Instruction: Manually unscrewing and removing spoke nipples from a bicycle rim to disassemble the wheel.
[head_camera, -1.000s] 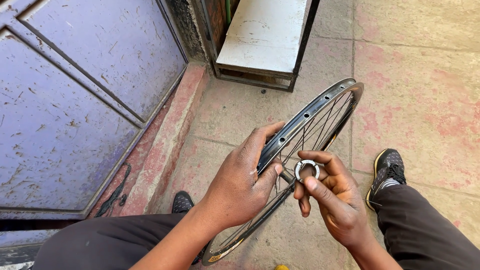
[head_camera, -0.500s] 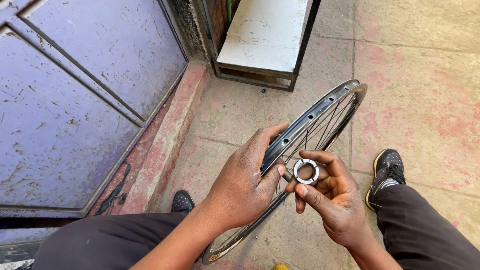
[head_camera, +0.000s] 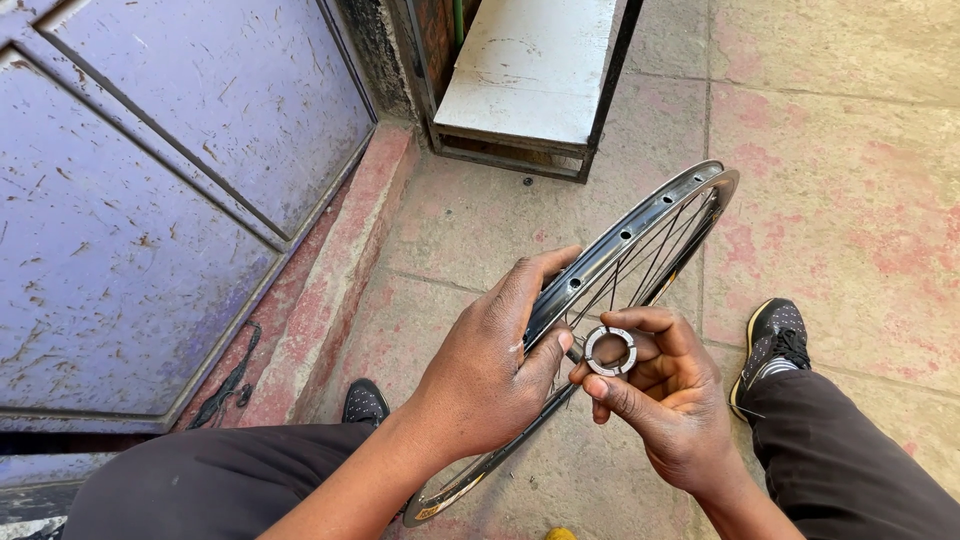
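The left hand is closed over the upper edge of a bare silver bicycle wheel rim with thin wire spokes, fingers curled across its drilled channel and the thumb pressed on the near side; the right hand pinches a small silver metal ring with notched edges between thumb and fingertips, held flat just in front of the spokes, beside the left thumb. Against the earlier views little has altered; the rim has tilted a touch and its far end sits slightly further right, while the ring has stayed at the same place near the middle of the wheel, turned a little in the fingers; the grip on both things reads as unbroken, so the work at the wheel's centre looks mid-way rather than finished. The wheel stands on edge between the person's knees, its lower end down near the reddish paved floor; a black shoe with a yellow-edged sole rests to the right and another dark shoe to the left.

As for containers, a pale flat-topped box in a dark metal frame stands against the wall beside a scratched purple metal door; its inside cannot be seen, so what it holds cannot be told.
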